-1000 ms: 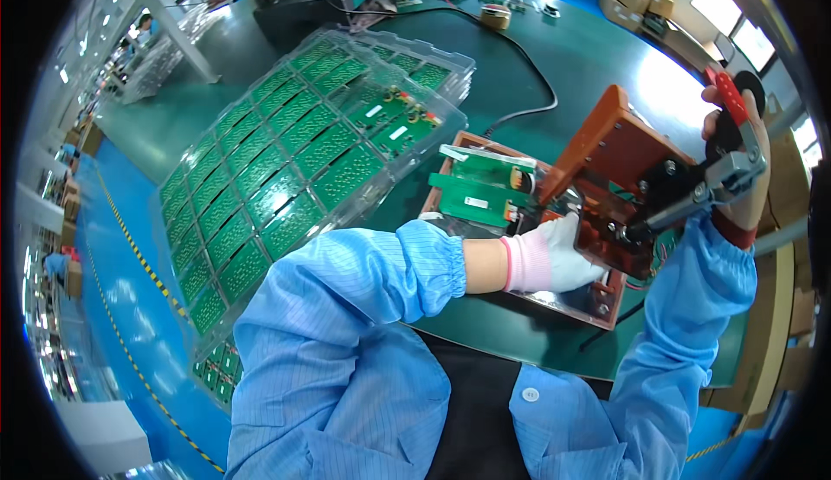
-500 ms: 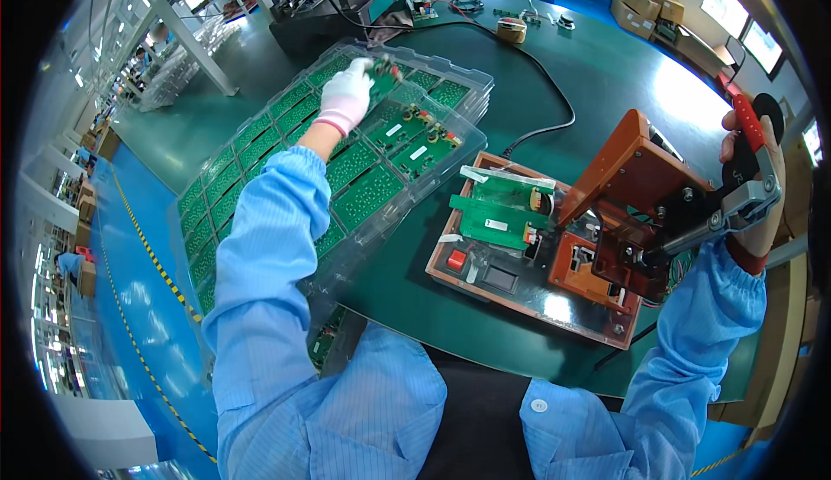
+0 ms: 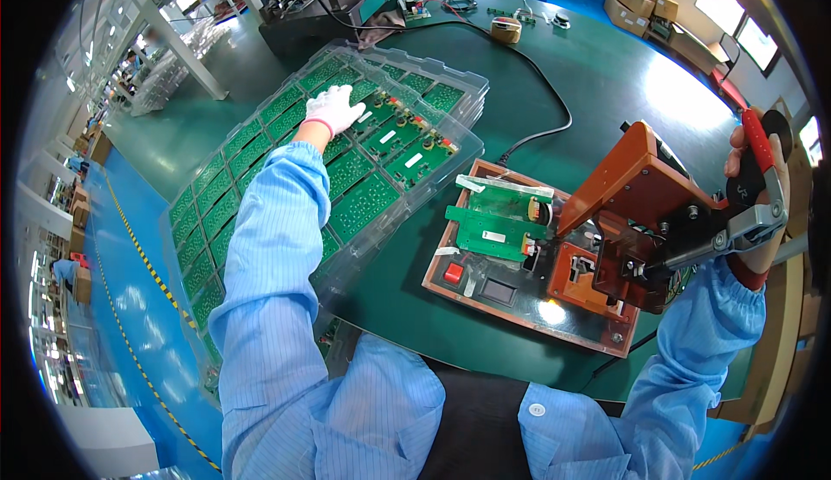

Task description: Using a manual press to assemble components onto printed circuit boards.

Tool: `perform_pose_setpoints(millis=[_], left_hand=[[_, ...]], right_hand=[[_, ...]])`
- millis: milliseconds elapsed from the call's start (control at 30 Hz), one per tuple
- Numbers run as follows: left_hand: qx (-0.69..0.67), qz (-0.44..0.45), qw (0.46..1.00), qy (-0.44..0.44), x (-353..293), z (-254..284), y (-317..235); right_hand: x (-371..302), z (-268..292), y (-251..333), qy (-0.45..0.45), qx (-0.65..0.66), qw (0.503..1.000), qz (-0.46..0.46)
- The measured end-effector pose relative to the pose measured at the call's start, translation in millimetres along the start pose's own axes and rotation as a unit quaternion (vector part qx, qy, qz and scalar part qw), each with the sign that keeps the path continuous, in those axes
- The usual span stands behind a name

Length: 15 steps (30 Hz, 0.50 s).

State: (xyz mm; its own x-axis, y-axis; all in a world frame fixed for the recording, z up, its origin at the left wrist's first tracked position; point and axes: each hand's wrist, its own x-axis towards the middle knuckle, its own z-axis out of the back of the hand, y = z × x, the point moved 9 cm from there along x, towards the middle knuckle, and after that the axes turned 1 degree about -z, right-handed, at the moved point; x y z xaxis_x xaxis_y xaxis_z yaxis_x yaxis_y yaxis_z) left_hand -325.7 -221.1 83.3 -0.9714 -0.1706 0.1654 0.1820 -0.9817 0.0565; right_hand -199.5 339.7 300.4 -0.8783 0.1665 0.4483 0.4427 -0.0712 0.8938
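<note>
At ten o'clock, a clear plastic tray [image 3: 446, 173] holds rows of green boards [image 3: 363, 206]. Over them at eleven, the gloved left hand [image 3: 334, 109] spreads its fingers; whether it grips one, I cannot tell. At four, an orange-framed box [image 3: 450, 288] carries two more boards [image 3: 492, 236]. At three, the right hand [image 3: 782, 181] is wrapped around a red-and-black handle [image 3: 758, 140].

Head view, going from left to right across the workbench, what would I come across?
Gloved left hand → red button → small dark display → orange hinged bracket → right hand.
</note>
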Motion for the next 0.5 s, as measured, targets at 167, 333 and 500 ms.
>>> perform_pose_setpoints(millis=[167,333,500], left_hand=[[-0.066,0.007,0.998,-0.014,5,3,0],[-0.084,-0.024,0.996,-0.004,7,-8,7],[-0.204,-0.233,0.938,-0.157,-49,79,-69]], right_hand=[[-2,-7,1,0.068,0.021,0.997,-0.007],[3,3,-4,0.132,-0.036,0.990,-0.023],[1,2,1,0.157,0.037,0.984,0.079]])
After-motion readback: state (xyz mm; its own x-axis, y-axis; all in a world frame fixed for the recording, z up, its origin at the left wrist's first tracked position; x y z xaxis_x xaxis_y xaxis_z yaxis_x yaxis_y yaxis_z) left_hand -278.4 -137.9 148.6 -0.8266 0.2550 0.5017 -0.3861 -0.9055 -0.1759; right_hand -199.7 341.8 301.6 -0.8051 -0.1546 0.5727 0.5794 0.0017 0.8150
